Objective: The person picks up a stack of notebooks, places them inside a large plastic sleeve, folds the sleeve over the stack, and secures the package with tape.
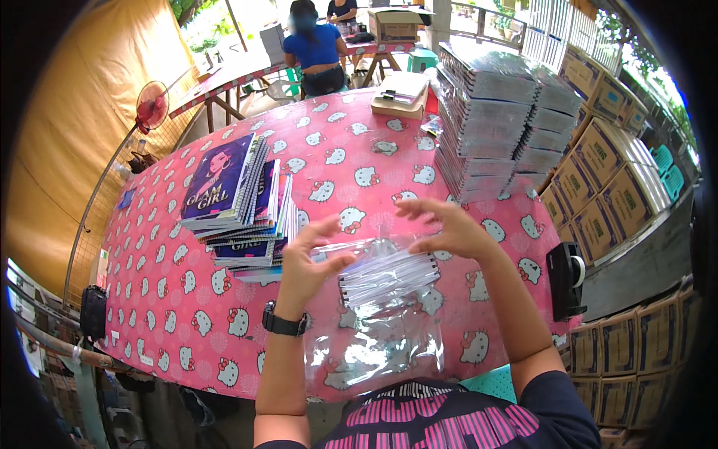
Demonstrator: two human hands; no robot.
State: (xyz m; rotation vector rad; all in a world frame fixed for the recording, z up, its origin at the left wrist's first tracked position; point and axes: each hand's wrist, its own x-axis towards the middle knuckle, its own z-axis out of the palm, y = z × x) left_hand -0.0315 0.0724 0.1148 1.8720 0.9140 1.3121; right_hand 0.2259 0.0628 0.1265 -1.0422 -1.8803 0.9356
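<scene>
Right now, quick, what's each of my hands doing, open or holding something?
Left hand: open, by the clear bag; contact unclear.
Right hand: open, by the notebooks; contact unclear.

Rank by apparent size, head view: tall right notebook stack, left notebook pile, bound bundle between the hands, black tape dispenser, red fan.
1. Tall right notebook stack
2. Left notebook pile
3. Bound bundle
4. Black tape dispenser
5. Red fan

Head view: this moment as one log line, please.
left hand: open; right hand: open; notebooks: near both hands, with clear plastic; hand contact: unclear; purple-covered pile: left; tall stacks: far right
</scene>
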